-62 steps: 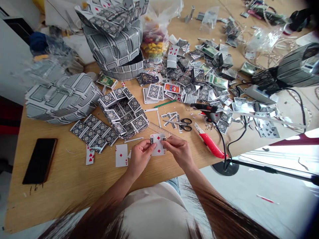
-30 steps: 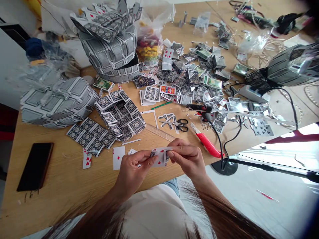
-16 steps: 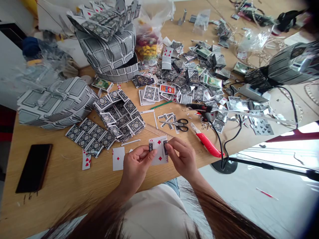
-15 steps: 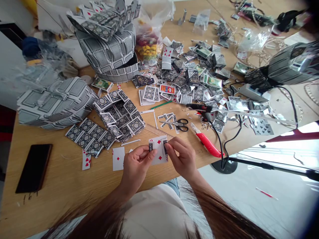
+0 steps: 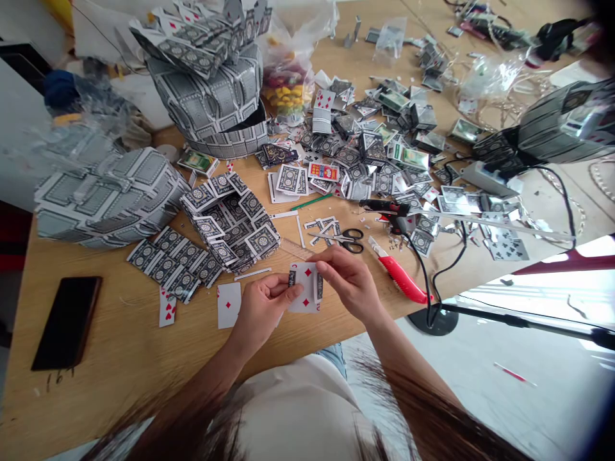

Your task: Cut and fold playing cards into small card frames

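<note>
A playing card point(image 5: 305, 289) with red diamonds is held up between both hands, its left and right edges folded over so that strips of dark patterned back show. My left hand point(image 5: 263, 303) pinches its left side, thumb on the face. At the upper right edge, my right hand point(image 5: 346, 280) grips the card with thumb and fingers. A diamond card point(image 5: 229, 306) lies face up on the table left of my left hand. Beyond my hands stands an open box woven from cards point(image 5: 231, 221), with a flat woven panel of cards point(image 5: 173, 262) at its left.
Scissors point(image 5: 350, 240), a red-handled cutter point(image 5: 401, 276) and a glue gun point(image 5: 391, 214) lie right of centre. Loose cards point(image 5: 372, 147) are heaped behind. Large card-woven pieces point(image 5: 108, 198) stand at the left, above a black phone point(image 5: 67, 323). A thin ruler lies just beyond my hands.
My right hand has moved slightly up along the card's right edge, and the card has tilted a little. My left hand has shifted slightly, still holding the card.
</note>
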Available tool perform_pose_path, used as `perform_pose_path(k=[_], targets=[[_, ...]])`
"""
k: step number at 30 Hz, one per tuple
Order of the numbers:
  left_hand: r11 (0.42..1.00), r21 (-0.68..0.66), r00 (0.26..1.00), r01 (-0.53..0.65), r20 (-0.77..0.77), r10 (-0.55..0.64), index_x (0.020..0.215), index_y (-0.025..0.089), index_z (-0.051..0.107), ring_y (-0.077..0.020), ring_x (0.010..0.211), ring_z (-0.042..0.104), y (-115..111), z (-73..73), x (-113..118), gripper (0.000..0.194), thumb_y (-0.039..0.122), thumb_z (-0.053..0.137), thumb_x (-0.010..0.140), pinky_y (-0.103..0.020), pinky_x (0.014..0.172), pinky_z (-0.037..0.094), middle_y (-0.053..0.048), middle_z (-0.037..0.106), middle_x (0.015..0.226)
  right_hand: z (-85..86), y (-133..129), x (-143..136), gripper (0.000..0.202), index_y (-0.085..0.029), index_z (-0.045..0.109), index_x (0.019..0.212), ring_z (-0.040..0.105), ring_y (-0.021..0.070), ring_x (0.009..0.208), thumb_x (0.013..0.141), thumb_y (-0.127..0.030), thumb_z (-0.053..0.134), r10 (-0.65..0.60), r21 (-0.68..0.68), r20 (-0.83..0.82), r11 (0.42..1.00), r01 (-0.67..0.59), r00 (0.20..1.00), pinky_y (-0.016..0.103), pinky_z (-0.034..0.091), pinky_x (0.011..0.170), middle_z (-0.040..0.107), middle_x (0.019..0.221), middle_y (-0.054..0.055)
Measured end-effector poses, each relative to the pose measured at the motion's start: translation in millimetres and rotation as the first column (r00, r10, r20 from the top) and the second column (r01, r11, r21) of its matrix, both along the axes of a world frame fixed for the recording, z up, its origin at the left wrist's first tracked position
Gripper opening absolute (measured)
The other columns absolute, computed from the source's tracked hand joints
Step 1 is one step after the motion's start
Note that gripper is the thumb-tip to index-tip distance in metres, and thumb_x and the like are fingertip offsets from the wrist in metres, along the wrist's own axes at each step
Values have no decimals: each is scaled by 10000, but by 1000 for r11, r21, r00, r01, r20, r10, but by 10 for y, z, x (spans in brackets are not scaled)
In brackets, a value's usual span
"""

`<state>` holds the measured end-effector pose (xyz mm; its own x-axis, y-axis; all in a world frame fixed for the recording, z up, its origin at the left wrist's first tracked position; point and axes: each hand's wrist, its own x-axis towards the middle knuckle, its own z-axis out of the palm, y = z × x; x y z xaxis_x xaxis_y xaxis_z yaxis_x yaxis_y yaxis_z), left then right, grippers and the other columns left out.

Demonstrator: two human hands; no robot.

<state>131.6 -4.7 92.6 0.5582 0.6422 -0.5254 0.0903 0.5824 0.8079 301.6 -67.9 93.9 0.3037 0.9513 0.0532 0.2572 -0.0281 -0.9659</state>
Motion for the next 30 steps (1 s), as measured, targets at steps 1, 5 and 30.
perform_pose_path(k=[1, 5, 30], targets=[[1000, -8, 1000, 6, 7, -6, 949, 127, 744, -213, 747, 726, -7, -3, 8, 468, 445, 857, 624, -305, 758, 582, -89, 776, 865, 4, 18, -27, 268, -197, 647, 767, 503, 129, 660, 941, -379, 556, -26, 5, 26, 1000, 26, 999, 265, 387, 586, 565, 731, 15], [1000, -14, 1000, -11, 14, 11, 976, 125, 740, -213, 760, 725, -32, -5, 37, 489, 441, 860, 622, -307, 772, 579, -87, 776, 875, -21, 67, -172, 254, -198, 607, 711, 455, 110, 603, 932, -317, 569, -188, 61, 59, 981, 184, 980, 246, 359, 532, 516, 674, -9], [1000, 2, 1000, 13, -4, -13, 941, 118, 729, -213, 690, 716, 41, -188, 60, 536, 547, 819, 634, -312, 693, 569, -86, 768, 791, -245, -25, -111, 357, -174, 673, 916, 482, 96, 588, 773, -496, 724, -175, -185, -322, 975, 119, 930, 230, 392, 503, 594, 736, -1]])
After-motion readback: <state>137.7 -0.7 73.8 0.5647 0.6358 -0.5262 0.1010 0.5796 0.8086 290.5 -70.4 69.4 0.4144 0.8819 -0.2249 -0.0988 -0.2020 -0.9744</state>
